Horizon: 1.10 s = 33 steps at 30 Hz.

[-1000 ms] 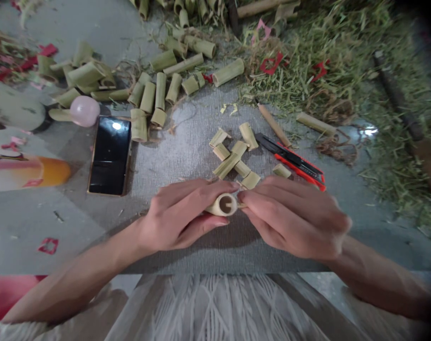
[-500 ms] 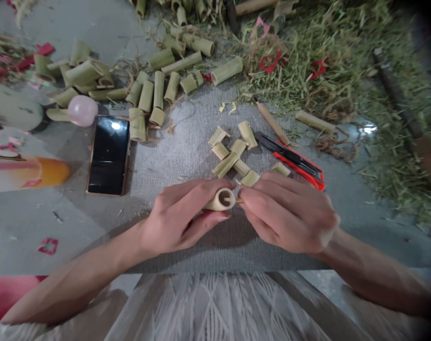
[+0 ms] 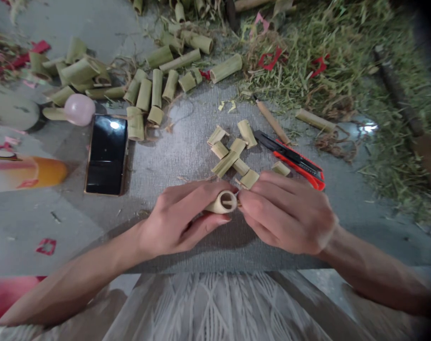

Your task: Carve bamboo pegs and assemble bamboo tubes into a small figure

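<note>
A short bamboo tube (image 3: pixel 226 202) is gripped between the thumb and fingers of my left hand (image 3: pixel 181 218), its open end turned towards my right hand (image 3: pixel 289 213). My right hand is closed around a thin wooden stick (image 3: pixel 239 202), most of which its fingers hide. The stick passes through the tube's wall, and a short piece of it shows inside the opening. Just beyond my hands lie several cut bamboo pieces (image 3: pixel 226 163), and to their right rests a red and black utility knife (image 3: pixel 297 163).
Left of my hands lie a phone (image 3: pixel 106 155), a pink ball-shaped object (image 3: pixel 79 109) and an orange-ended object (image 3: pixel 50 170). Bamboo tubes (image 3: pixel 144 94) are heaped farther back. A wooden-handled tool (image 3: pixel 272 121) lies near green shavings (image 3: pixel 307 42).
More of the stick shows inside the tube's opening. The tube has shifted very slightly to the right, and the view has moved a little.
</note>
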{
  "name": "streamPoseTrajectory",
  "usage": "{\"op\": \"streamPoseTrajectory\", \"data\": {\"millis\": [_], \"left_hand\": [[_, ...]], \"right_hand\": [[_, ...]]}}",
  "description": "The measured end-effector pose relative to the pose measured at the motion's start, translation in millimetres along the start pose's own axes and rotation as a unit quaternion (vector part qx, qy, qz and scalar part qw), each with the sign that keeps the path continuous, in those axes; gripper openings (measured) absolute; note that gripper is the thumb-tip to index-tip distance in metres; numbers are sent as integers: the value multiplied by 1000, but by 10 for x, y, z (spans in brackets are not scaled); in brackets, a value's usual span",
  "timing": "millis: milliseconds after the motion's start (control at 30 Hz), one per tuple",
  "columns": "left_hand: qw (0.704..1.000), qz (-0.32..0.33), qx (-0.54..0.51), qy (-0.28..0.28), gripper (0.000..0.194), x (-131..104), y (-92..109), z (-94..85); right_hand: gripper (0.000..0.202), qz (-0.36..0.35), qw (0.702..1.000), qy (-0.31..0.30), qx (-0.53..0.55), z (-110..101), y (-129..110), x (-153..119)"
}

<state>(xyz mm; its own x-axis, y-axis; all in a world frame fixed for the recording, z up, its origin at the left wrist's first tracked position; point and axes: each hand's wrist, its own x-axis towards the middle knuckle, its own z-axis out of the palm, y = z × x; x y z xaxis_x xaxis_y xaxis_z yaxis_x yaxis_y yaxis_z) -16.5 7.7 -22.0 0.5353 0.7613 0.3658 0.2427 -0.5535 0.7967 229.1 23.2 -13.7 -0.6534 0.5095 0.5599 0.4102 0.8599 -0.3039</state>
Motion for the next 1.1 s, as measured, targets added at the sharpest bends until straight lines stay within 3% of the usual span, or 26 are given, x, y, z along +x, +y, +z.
{"op": "streamPoseTrajectory", "data": {"millis": [300,500,700,900,1000,1100], "left_hand": [[995,83,50,29,26,50,-35,41],[999,48,-6,24,31,24,-11,50],[995,90,11,38,32,46,-39,61],[997,70,1,26,30,51,0,40],[997,60,-21,33,31,51,-21,50],[994,95,-21,41,28,52,-72,48]], "right_hand": [[21,-25,999,42,6,10,-33,12],[23,-48,996,72,5,-7,-24,45],[26,-58,996,69,-11,-90,-18,59],[25,-52,998,43,-20,-186,-26,53],[25,-59,997,42,-11,-176,-4,51],[22,-62,997,52,-1,-115,22,43]]}}
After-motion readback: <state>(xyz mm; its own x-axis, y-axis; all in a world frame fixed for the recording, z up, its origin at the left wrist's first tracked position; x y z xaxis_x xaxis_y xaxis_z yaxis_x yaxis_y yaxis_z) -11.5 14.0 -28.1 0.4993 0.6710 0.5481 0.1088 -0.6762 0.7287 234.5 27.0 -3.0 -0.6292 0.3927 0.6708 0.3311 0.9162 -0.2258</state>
